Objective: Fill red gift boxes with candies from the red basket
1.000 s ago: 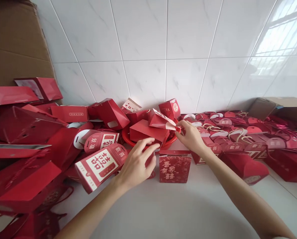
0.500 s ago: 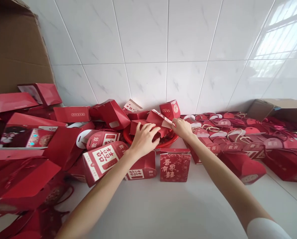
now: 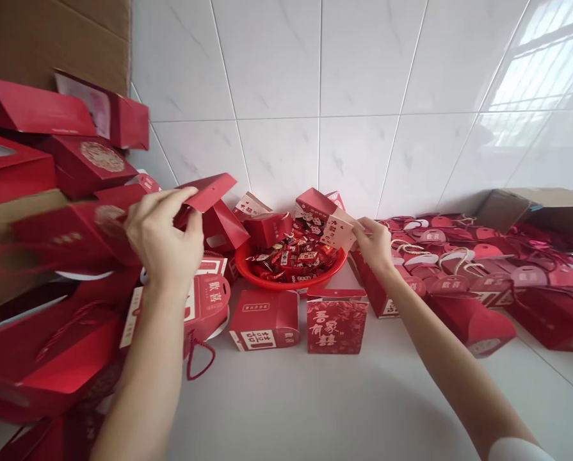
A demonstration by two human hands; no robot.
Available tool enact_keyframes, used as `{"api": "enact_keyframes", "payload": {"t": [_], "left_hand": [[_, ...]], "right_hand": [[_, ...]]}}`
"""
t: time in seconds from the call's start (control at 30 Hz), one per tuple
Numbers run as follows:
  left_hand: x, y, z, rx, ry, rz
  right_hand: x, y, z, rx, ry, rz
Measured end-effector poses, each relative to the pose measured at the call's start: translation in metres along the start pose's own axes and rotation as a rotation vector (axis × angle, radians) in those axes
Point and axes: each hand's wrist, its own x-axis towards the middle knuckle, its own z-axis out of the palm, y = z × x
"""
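My left hand [image 3: 168, 234] pinches a red box [image 3: 212, 192] by its edge, left of the bowl. With closed fingers my right hand [image 3: 373, 243] grips the pale printed flap of an open box [image 3: 315, 208] at the bowl's right rear. Between them, the red bowl [image 3: 290, 283] holds wrapped candies [image 3: 298, 256], with a small red box [image 3: 268, 228] leaning at its back left. In front of the bowl stand a box with white characters [image 3: 337, 323] and a box lying on its side [image 3: 265, 320].
Red boxes [image 3: 60, 358] are heaped on the left beside a large cardboard box [image 3: 75, 35]. Rows of boxes with handles [image 3: 449, 282] stand on the right, near another cardboard box [image 3: 545, 208]. A tiled wall [image 3: 276, 77] rises behind.
My left hand has moved left from above the bowl and now holds a red box. My right hand has shifted slightly right with its box. The candies are now uncovered, and boxes at left have shifted.
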Motion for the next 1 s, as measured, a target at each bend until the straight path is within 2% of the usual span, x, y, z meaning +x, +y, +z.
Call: {"api": "enact_keyframes", "payload": {"t": [0.1, 0.2, 0.27, 0.37, 0.43, 0.5, 0.57, 0.63, 0.7, 0.77, 0.93, 1.0], "left_hand": [[0.000, -0.024, 0.006, 0.069, -0.161, -0.157], [-0.008, -0.040, 0.019, 0.114, -0.400, -0.245], [-0.014, -0.040, 0.027, 0.145, -0.495, -0.250], [-0.022, -0.020, 0.031, 0.121, -0.449, -0.118], [-0.029, 0.003, 0.030, -0.019, -0.408, 0.029], [-0.041, 0.031, 0.028, -0.241, -0.482, 0.163], [-0.059, 0.058, 0.027, -0.447, -0.629, 0.247], [-0.078, 0.078, 0.028, -0.552, -0.786, 0.283], [-0.095, 0.090, 0.031, -0.617, -0.902, 0.266], [-0.105, 0.094, 0.034, -0.678, -0.959, 0.206], [-0.107, 0.090, 0.036, -0.762, -0.975, 0.053], [-0.104, 0.088, 0.033, -0.766, -0.996, 0.005]], "right_hand": [[-0.004, -0.006, -0.015, 0.215, 0.061, 0.016], [-0.005, -0.014, -0.034, 0.239, 0.080, 0.013], [-0.006, -0.018, -0.046, 0.222, 0.107, 0.015], [-0.007, -0.018, -0.059, 0.167, 0.167, 0.015], [-0.007, -0.015, -0.065, 0.111, 0.199, 0.019], [-0.007, -0.011, -0.068, 0.028, 0.242, 0.025], [-0.006, -0.008, -0.070, -0.066, 0.290, 0.026], [-0.005, -0.005, -0.069, -0.163, 0.341, 0.016], [-0.005, -0.002, -0.067, -0.266, 0.382, 0.007], [-0.004, 0.001, -0.064, -0.354, 0.395, 0.018], [-0.001, 0.008, -0.050, -0.454, 0.283, 0.154], [0.000, 0.009, -0.043, -0.441, 0.218, 0.167]]}}
